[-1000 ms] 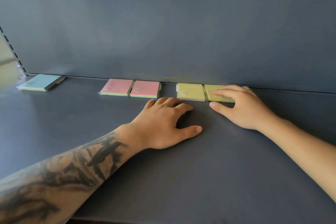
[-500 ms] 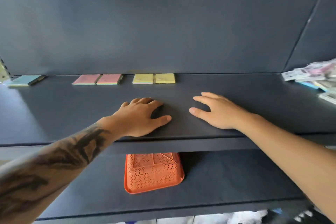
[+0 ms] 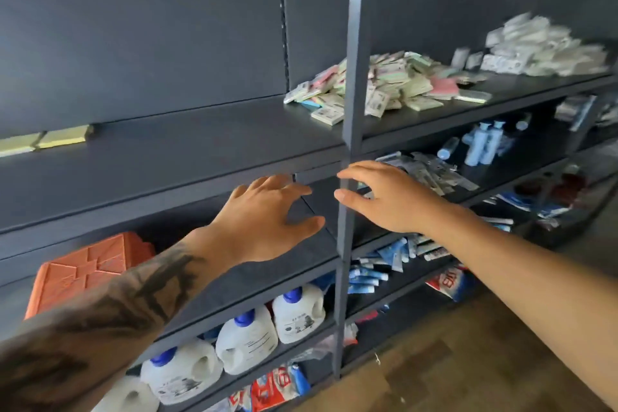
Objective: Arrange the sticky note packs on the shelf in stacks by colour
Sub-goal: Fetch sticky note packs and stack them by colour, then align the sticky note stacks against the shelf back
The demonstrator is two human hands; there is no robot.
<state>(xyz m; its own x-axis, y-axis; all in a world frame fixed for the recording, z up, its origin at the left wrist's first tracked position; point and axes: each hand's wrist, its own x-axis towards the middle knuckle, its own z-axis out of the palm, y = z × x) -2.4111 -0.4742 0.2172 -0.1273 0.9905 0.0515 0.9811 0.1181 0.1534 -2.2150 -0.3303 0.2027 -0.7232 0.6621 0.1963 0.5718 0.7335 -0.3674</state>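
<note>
Between placements: both hands are free and held in front of the shelf (image 3: 187, 157) edge, near the grey upright post (image 3: 351, 77). Left hand (image 3: 267, 221) is spread, fingers relaxed, holding nothing; right hand (image 3: 384, 197) likewise loose and empty, fingertips just past the post. Sorted so far, as far as this view shows: two yellow packs (image 3: 43, 140) lying side by side against the back panel at far left (the rest of that row is out of frame). The unsorted heap (image 3: 394, 84) of sticky note packs lies on the same shelf level to the right, straddling the post, mixed pink, green, yellow and white. Judged step: fetching the next pack. Next move calls for a reach up and right into the heap, picking one pack of a single colour, probably from the loose near edge, where packs lie flat and apart. Heap is blurred; individual colours are hard to read. Lower shelves hold an orange basket (image 3: 90, 267) and white jugs (image 3: 247, 338), not part of the job.
</note>
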